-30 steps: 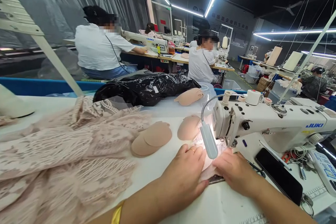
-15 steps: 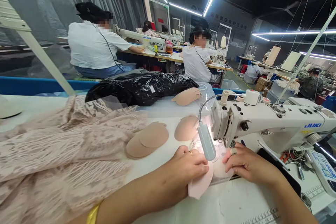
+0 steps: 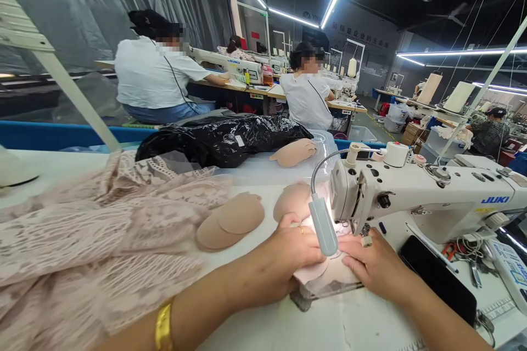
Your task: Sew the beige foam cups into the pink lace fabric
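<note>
My left hand [image 3: 297, 251] is closed on a pale pink bra cup [image 3: 312, 273], its fingers curled over the edge beside the needle area. Under both hands lies a second beige-pink piece [image 3: 340, 273] with sheer lace along its top. My right hand [image 3: 373, 259] rests on that piece from the right, fingers stretched out and pressing it down. The white sewing machine [image 3: 420, 186] stands above, and its grey lamp [image 3: 323, 226] hides the stitching spot and part of my left fingertips.
Beige cups [image 3: 241, 213] lie left of my hands, near a heap of pink lace [image 3: 102, 247]. A black plastic bag [image 3: 222, 137] sits behind. To the right are a phone [image 3: 438, 279], small tools [image 3: 473, 269] and a control panel [image 3: 508, 269]. Two co-workers sit beyond.
My left hand has moved slightly up and left, taking the pink cup flatter and nearer the needle. My right hand has slid left and in, uncovering more of the phone.
</note>
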The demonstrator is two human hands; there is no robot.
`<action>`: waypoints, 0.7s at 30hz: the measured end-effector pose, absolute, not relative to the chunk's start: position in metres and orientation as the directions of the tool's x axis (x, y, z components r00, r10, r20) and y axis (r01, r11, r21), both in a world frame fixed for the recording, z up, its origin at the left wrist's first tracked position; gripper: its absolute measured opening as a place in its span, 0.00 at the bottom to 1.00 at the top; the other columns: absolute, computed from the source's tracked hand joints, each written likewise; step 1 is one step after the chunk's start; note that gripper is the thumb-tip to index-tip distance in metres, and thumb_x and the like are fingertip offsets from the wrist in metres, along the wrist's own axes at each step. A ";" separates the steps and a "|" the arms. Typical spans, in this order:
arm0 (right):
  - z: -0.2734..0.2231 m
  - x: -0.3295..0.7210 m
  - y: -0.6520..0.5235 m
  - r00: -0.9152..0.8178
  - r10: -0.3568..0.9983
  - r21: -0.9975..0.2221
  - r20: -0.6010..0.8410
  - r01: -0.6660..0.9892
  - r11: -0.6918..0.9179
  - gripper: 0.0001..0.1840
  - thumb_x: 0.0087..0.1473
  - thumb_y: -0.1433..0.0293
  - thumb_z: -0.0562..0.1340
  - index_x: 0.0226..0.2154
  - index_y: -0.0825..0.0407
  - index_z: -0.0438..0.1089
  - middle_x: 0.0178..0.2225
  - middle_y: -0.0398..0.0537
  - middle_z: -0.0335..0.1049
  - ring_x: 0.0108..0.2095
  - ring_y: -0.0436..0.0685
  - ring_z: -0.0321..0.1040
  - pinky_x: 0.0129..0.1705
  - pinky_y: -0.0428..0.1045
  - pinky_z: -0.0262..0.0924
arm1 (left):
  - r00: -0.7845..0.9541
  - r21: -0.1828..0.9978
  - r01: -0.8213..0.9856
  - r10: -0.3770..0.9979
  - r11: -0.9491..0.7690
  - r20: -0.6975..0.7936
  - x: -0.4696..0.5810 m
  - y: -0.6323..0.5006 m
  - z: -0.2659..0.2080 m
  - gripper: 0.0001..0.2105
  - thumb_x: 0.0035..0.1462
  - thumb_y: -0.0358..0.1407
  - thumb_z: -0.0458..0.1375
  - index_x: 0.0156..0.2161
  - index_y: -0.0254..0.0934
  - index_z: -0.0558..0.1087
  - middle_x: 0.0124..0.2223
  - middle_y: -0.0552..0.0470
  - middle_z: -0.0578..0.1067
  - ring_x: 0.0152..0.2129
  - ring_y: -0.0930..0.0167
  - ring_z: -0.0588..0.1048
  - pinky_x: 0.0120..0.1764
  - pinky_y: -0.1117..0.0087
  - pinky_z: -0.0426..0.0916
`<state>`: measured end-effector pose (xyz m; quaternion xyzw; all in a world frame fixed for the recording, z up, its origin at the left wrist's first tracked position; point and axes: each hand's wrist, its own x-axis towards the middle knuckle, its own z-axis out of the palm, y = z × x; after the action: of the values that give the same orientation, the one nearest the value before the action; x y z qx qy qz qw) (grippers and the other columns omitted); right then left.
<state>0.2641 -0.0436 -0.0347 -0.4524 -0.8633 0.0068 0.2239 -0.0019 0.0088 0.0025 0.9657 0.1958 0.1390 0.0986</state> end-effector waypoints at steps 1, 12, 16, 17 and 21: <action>-0.035 0.264 -0.043 -0.486 0.784 -0.204 0.387 0.784 0.587 0.08 0.66 0.72 0.64 0.41 0.45 0.80 0.40 0.49 0.83 0.39 0.63 0.67 0.40 0.54 0.69 | 0.881 0.263 0.354 0.414 -0.897 0.227 -0.002 0.009 0.004 0.14 0.48 0.18 0.60 0.34 0.40 0.70 0.40 0.59 0.80 0.40 0.64 0.77 0.46 0.61 0.48; -0.043 0.268 -0.040 -0.494 0.750 -0.200 0.440 0.760 0.619 0.08 0.66 0.74 0.63 0.38 0.45 0.76 0.34 0.48 0.79 0.37 0.63 0.67 0.39 0.54 0.68 | 0.897 0.246 0.341 0.393 -0.907 0.204 -0.002 0.016 0.000 0.13 0.46 0.20 0.59 0.33 0.39 0.67 0.36 0.59 0.78 0.35 0.66 0.73 0.44 0.60 0.47; -0.038 0.270 -0.041 -0.486 0.734 -0.257 0.475 0.721 0.643 0.12 0.70 0.73 0.58 0.38 0.46 0.75 0.35 0.49 0.79 0.40 0.63 0.71 0.42 0.56 0.70 | 0.885 0.232 0.382 0.427 -0.894 0.188 -0.002 0.013 0.004 0.14 0.44 0.18 0.59 0.33 0.38 0.67 0.36 0.59 0.77 0.36 0.65 0.73 0.42 0.61 0.47; -0.036 0.270 -0.041 -0.472 0.733 -0.275 0.490 0.715 0.643 0.12 0.70 0.73 0.57 0.39 0.46 0.75 0.37 0.50 0.79 0.41 0.64 0.72 0.43 0.57 0.71 | 0.881 0.234 0.388 0.434 -0.891 0.189 -0.002 0.012 0.005 0.14 0.43 0.18 0.59 0.33 0.38 0.67 0.36 0.59 0.77 0.36 0.65 0.73 0.42 0.61 0.47; -0.032 0.268 -0.040 -0.411 0.758 -0.353 0.506 0.704 0.617 0.11 0.71 0.74 0.55 0.45 0.48 0.73 0.45 0.54 0.80 0.48 0.65 0.74 0.49 0.59 0.73 | 0.873 0.232 0.392 0.440 -0.890 0.212 -0.001 0.012 0.005 0.12 0.45 0.20 0.60 0.32 0.38 0.66 0.34 0.58 0.77 0.35 0.65 0.73 0.42 0.61 0.47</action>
<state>0.2685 -0.0405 -0.0319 -0.4357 -0.8389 0.0424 0.3233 -0.0012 0.0121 0.0053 0.9634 0.2158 0.1303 0.0911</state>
